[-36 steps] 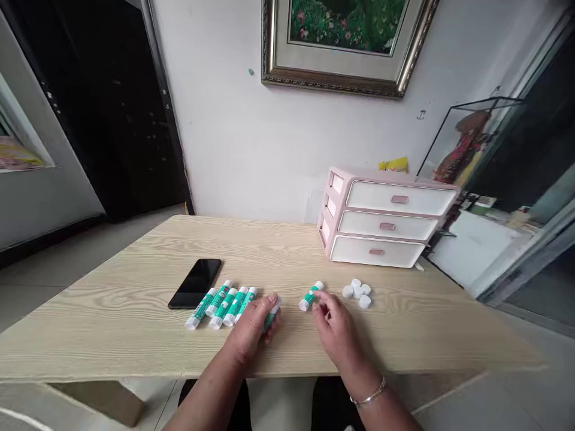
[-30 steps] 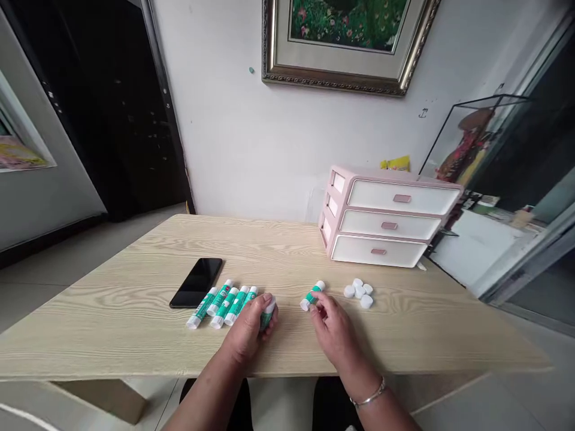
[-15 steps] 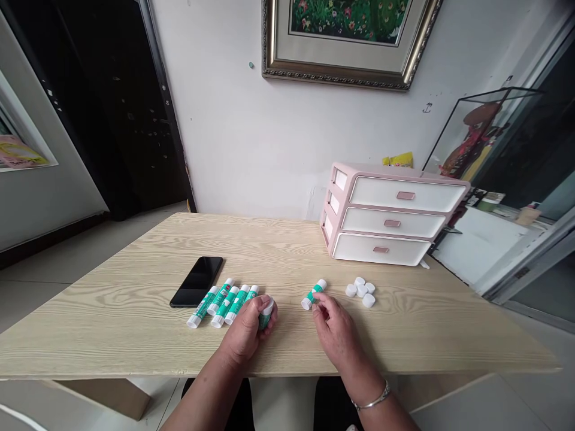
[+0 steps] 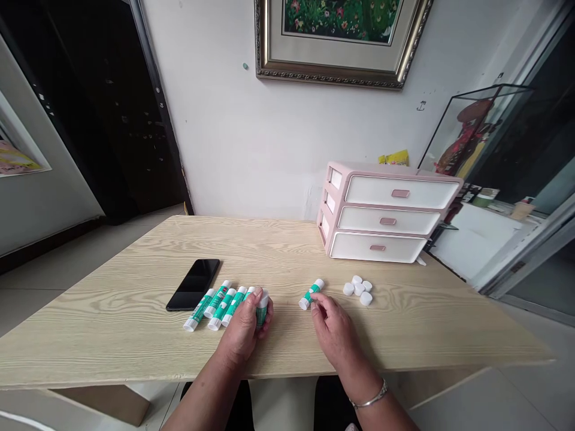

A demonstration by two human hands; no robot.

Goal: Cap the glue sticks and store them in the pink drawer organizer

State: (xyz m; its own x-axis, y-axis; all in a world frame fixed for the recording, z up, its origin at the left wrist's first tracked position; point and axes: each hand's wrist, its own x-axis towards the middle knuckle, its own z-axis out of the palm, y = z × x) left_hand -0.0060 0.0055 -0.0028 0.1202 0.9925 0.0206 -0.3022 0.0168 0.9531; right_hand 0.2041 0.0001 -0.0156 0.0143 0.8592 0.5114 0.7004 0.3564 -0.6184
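Observation:
My left hand (image 4: 245,323) is closed around a green-and-white glue stick (image 4: 262,308), whose white end points up beside my thumb; its lower part is hidden by the fingers. Left of that hand lies a row of several glue sticks (image 4: 221,308), partly covered by it at the right end. My right hand (image 4: 333,326) rests low over the table, fingers bent and thumb apart from the index finger. Its index fingertip is at the side of a single glue stick (image 4: 311,294) lying slantwise on the tabletop.
Several small white caps (image 4: 358,289) lie in a cluster right of the single stick. A black phone (image 4: 193,285) lies behind the row. A pink-and-white drawer unit (image 4: 387,220) stands at the back right of the wooden table (image 4: 251,245), against the wall.
My left thumb has shifted off the top of the held glue stick to its side. The right hand stays by the lying stick. The whole view has turned slightly.

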